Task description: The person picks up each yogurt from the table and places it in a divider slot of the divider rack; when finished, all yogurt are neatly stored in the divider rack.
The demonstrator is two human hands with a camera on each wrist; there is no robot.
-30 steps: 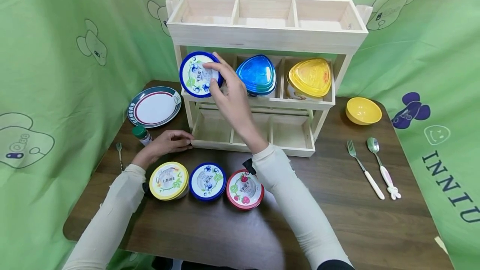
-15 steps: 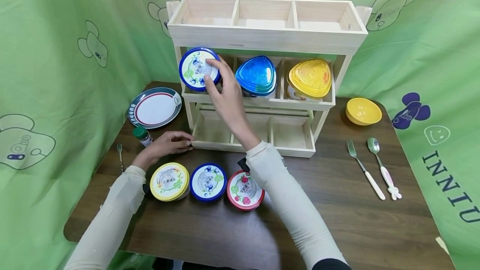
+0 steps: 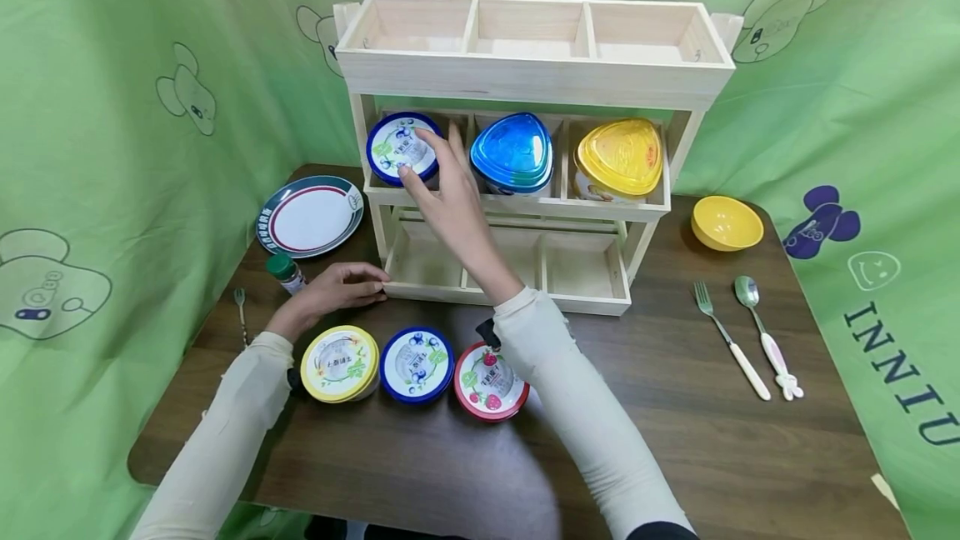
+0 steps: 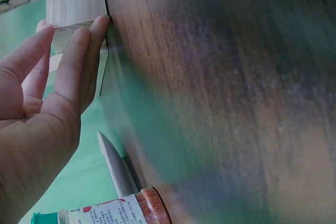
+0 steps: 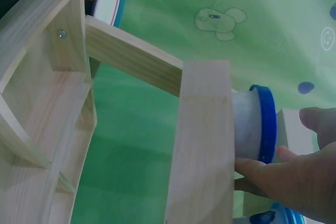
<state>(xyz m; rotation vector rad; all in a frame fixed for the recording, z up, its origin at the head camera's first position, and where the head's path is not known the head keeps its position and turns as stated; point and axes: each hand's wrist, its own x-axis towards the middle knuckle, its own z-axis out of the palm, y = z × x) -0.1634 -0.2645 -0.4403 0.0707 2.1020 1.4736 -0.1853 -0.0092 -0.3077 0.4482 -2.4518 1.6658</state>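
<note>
A round tub with a blue-rimmed blueberry lid (image 3: 397, 150) sits in the left compartment of the shelf's middle tier. Over its right side is my right hand (image 3: 456, 205); in the right wrist view, the thumb stands apart from the lid (image 5: 266, 124) and the other fingers extend beside the tub's wall. My left hand (image 3: 330, 294) has its fingertips at the front left corner of the wooden shelf's (image 3: 510, 297) bottom tier, fingers extended. In front of the shelf stand a yellow-lidded tub (image 3: 340, 363), a blue-lidded tub (image 3: 416, 365) and a red-lidded tub (image 3: 491, 386).
A blue triangular-lidded container (image 3: 513, 150) and a yellow one (image 3: 619, 155) share the middle tier. Left are a plate (image 3: 311, 215), a green-capped seasoning jar (image 3: 285, 271) and a small fork (image 3: 241, 307). Right are a yellow bowl (image 3: 726, 222), a fork (image 3: 731, 340) and a spoon (image 3: 767, 332).
My right hand has brought the blueberry tub down into the left middle compartment, and its fingers have loosened from the lid. The left hand stays at the shelf corner.
</note>
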